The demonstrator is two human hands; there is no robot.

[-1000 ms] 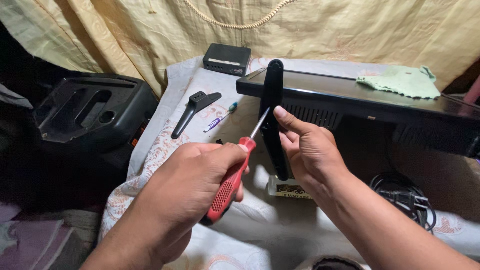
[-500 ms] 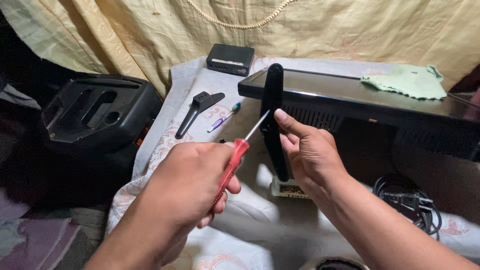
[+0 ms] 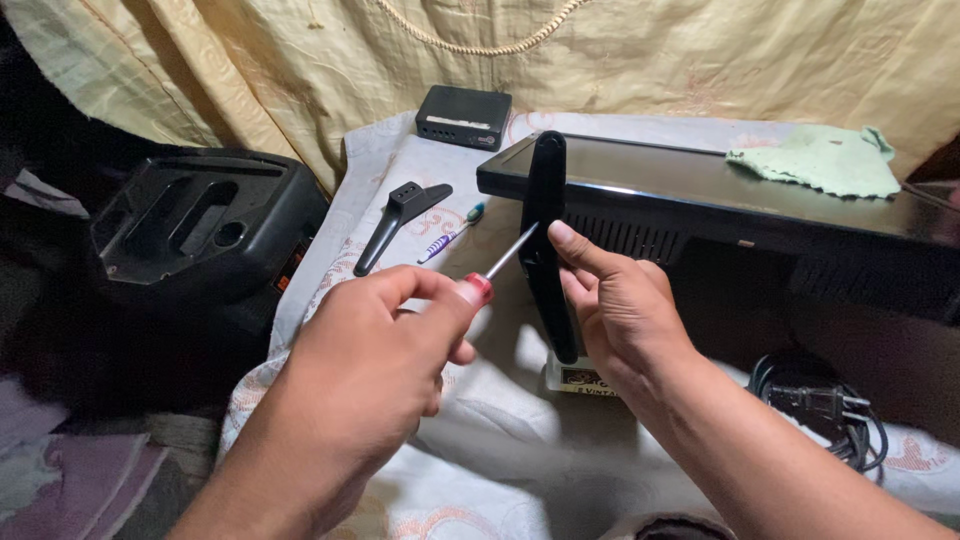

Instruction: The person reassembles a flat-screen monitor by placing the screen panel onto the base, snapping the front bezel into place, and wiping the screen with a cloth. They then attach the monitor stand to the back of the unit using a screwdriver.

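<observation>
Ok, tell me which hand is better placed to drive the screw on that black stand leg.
Left. The left hand already grips the red-handled screwdriver, its tip at the black stand leg. The right hand is busy steadying that leg.

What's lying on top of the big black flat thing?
A crumpled pale green cloth lies on the top of the black monitor, near its far right end. Whatever is under the cloth is covered, so that part of the top cannot be seen.
</observation>
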